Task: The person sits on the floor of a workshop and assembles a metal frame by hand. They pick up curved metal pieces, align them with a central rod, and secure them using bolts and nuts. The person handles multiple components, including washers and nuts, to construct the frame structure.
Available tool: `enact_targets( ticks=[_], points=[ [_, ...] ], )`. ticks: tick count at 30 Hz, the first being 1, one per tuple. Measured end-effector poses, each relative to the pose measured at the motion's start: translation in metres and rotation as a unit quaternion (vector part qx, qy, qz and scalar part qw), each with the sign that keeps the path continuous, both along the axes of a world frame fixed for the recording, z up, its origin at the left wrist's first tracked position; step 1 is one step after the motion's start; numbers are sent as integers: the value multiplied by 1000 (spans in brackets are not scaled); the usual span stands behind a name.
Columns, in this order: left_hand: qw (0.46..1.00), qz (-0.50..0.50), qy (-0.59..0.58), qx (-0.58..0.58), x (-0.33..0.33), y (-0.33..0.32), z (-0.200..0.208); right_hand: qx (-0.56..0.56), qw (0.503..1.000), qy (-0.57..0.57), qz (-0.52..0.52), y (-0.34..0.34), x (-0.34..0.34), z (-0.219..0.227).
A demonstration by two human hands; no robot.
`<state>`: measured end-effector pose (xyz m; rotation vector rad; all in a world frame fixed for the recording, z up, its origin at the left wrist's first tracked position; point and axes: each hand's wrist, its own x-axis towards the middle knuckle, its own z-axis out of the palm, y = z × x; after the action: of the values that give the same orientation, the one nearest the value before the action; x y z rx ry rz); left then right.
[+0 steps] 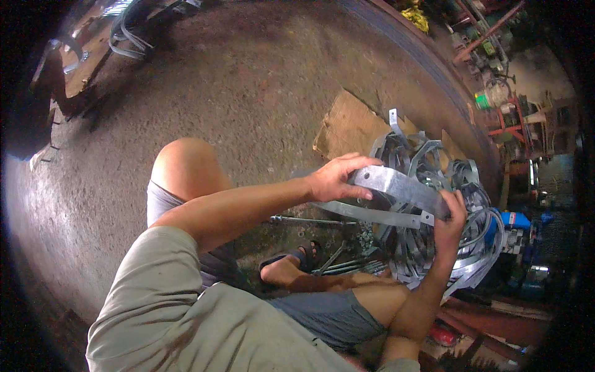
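A bent flat metal strap [406, 188] with a hole near its end is held up between my two hands. My left hand [339, 178] grips its left end, thumb below and fingers above. My right hand [451, 214] is closed around the other end, its fingers partly behind the strap. A curved metal strip [375, 215] with a holed end tab shows just below; I cannot tell whether it is part of the same piece. Behind and under my hands lies a tangled heap of metal straps [409, 254], partly hidden by my right arm.
Flattened cardboard [350, 124] lies beyond the heap. Metal rods [353, 266] and a pile of small bolts or nuts [367, 239] lie by my sandalled foot [297, 259]. A blue machine part [515, 220] stands right of the heap. More curved strips [127, 40] sit at far left.
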<state>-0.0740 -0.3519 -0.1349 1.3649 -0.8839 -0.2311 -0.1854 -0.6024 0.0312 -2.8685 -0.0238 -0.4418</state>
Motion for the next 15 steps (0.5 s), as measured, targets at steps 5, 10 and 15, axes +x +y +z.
enact_targets(
  ticks=[5, 10, 15],
  points=[
    [1000, 1, 5, -19, -1, -5, -5, -29, 998, -29, 43, -12, 8, -5],
    [998, -24, 52, -20, 4, -13, 5, 42, 999, 2, 22, -25, 11, -2],
    [997, -26, 72, -20, 3, -18, 10, 9, 999, -33, 39, -18, 8, 3]
  ],
)
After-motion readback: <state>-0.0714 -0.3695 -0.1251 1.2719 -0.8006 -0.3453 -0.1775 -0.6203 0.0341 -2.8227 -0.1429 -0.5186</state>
